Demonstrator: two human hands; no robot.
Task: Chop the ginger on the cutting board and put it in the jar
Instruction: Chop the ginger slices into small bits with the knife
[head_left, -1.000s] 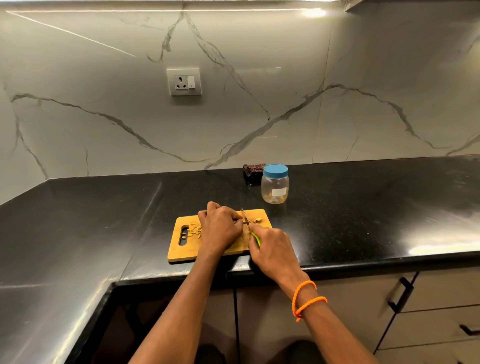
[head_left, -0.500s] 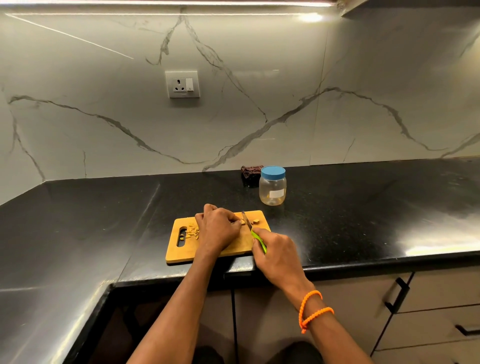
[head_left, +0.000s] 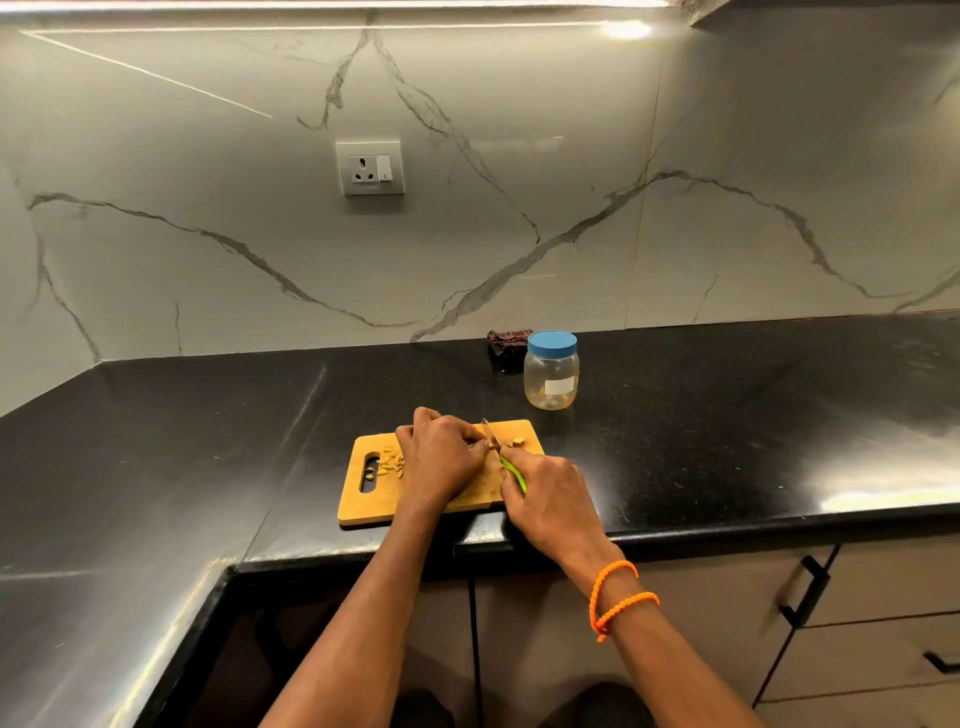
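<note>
A wooden cutting board (head_left: 363, 506) lies near the counter's front edge. Chopped ginger pieces (head_left: 390, 463) sit by its handle slot, and a few more ginger bits (head_left: 517, 442) lie at its far right. My left hand (head_left: 441, 457) has curled fingers holding a ginger piece down on the board; the piece is mostly hidden. My right hand (head_left: 545, 499) grips a green-handled knife (head_left: 493, 441), its blade down beside my left fingertips. A clear jar (head_left: 551, 371) with a blue lid on stands behind the board to the right.
A dark cloth (head_left: 506, 340) lies against the wall behind the jar. The black counter (head_left: 727, 415) runs left and right, with a corner at the left. A wall socket (head_left: 370, 167) sits above. Drawers with black handles (head_left: 805, 592) are below right.
The knife blade has shifted slightly along the ginger next to my left fingers. Both hands stay over the board; the camera moved a little.
</note>
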